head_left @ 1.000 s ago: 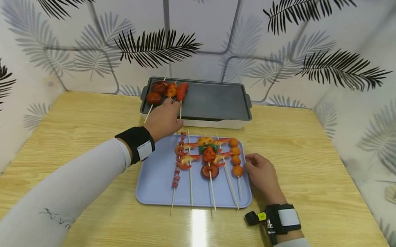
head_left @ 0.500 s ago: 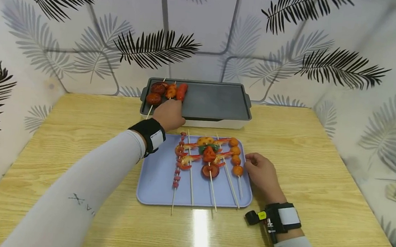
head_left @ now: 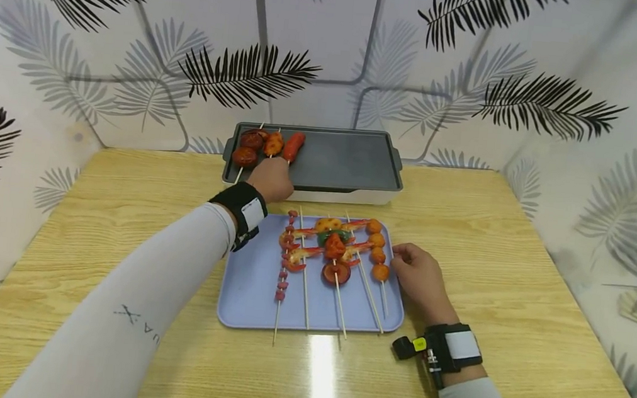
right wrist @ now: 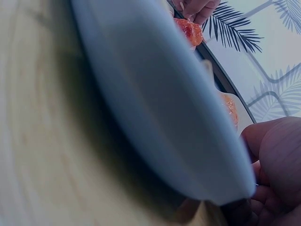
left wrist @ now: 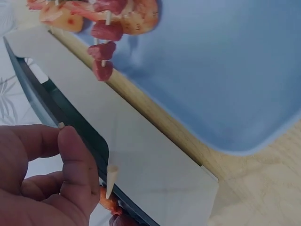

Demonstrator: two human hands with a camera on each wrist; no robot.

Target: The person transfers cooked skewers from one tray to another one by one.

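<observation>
At the griddle's front left, my left hand pinches the stick of a skewer with a red sausage. The stick's end shows between thumb and forefinger in the left wrist view; most of it is hidden by the hand. The sausage lies on the griddle, right of skewers bearing an orange piece and dark red round pieces. My right hand grips the right rim of the blue tray, thumb above and fingers partly hidden below in the right wrist view.
Several skewers lie on the tray: small pink meat cubes, shrimp, a red piece with a round slice, and orange balls. Some sticks overhang its front edge. A leaf-patterned backdrop rises behind the wooden table.
My left hand has shifted slightly right and turned over the sausage stick, covering it. The sausage now leans a little more to the right. The right hand and tray stay put.
</observation>
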